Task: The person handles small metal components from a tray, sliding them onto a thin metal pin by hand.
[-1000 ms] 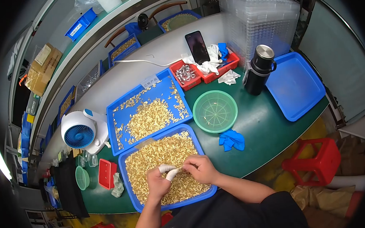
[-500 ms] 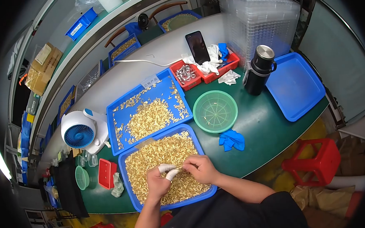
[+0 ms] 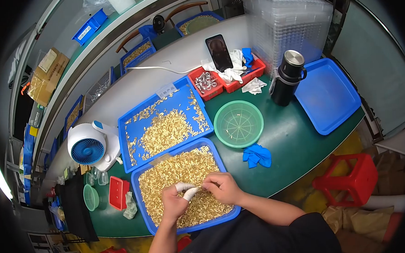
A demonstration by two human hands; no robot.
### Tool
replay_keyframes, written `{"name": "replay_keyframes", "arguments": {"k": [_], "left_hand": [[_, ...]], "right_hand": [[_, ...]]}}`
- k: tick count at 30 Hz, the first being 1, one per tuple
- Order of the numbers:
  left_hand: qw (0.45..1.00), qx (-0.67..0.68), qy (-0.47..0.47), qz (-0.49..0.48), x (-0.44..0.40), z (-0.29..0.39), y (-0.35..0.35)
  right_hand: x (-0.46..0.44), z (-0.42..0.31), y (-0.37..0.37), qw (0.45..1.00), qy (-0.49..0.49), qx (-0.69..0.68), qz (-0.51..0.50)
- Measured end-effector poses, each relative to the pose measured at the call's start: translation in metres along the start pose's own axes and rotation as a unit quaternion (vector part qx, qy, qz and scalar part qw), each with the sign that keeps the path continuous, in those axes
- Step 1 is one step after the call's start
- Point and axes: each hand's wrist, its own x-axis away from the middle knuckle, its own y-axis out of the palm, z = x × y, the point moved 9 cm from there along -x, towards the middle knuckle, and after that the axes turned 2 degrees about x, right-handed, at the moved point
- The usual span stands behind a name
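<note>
Over the near blue tray (image 3: pixel 137 190), heaped with small gold-coloured metal pieces (image 3: pixel 177 166), both my hands meet at the fingertips. White coverings wrap the thumb and index finger of my left hand (image 3: pixel 178 202), which pinches one of the small gold pieces. The bare fingertips of my right hand (image 3: pixel 221 188) are closed at the same piece, mostly hidden between the fingers. Behind this tray, a second blue tray (image 3: pixel 126 130) bears a looser pile of similar pieces. To its right is a green round basket (image 3: pixel 239 124) with a few pieces inside.
A blue cloth or glove (image 3: pixel 257 155) lies near the basket. Red bins (image 3: pixel 243 82), a phone (image 3: pixel 219 52), a black flask (image 3: pixel 288 78) and an empty-looking blue tray (image 3: pixel 327 94) stand behind. At left are a white fan (image 3: pixel 88 145) and a red tray (image 3: pixel 118 193).
</note>
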Motion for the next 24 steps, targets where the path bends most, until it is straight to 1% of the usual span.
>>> {"name": "replay_keyframes", "arguments": {"k": [1,2,4,5,7,9,11,12,13,14,16,19,22,24], "left_hand": [[1.000,0.007,-0.015,-0.011,-0.001,-0.005,-0.001],[1.000,0.009,-0.009,-0.006,-0.004,-0.003,-0.006],[0.999,-0.008,0.035,0.003,-0.017,0.007,-0.024],[0.998,-0.017,0.056,0.009,-0.025,0.012,-0.033],[0.982,-0.102,0.119,0.109,-0.048,0.037,-0.065],[0.948,-0.159,0.166,0.221,-0.066,0.053,-0.093],[0.922,-0.177,0.208,0.273,-0.066,0.074,-0.101],[0.931,-0.171,0.218,0.237,-0.064,0.075,-0.094],[0.957,-0.124,0.197,0.170,-0.060,0.068,-0.079],[0.974,-0.108,0.193,0.054,-0.055,0.069,-0.055],[0.977,-0.094,0.182,-0.064,-0.035,0.067,-0.010],[0.983,-0.087,0.114,-0.119,-0.017,0.047,0.016],[0.987,-0.083,0.113,-0.080,-0.015,0.046,0.013],[0.988,-0.081,0.102,-0.080,-0.015,0.045,0.015]], "right_hand": [[0.001,0.000,-0.001,1.000,0.005,-0.012,0.005],[0.002,0.003,-0.003,0.999,0.015,-0.034,0.020],[0.003,0.010,-0.005,0.995,0.031,-0.077,0.047],[0.003,0.012,-0.006,0.995,0.029,-0.077,0.048],[0.004,0.016,-0.006,0.995,0.027,-0.078,0.048],[0.005,0.015,-0.005,0.996,0.026,-0.071,0.045],[0.004,0.016,-0.006,0.996,0.026,-0.069,0.050],[0.005,0.018,-0.006,0.996,0.028,-0.073,0.051],[0.005,0.019,-0.005,0.995,0.030,-0.078,0.051],[0.004,0.018,-0.005,0.996,0.022,-0.066,0.048],[0.004,0.014,-0.005,0.998,0.011,-0.040,0.041],[0.002,0.010,-0.004,0.998,0.025,-0.052,0.028],[0.001,0.005,-0.002,0.999,0.010,-0.028,0.018],[0.000,0.004,-0.001,1.000,0.016,-0.024,0.008]]}}
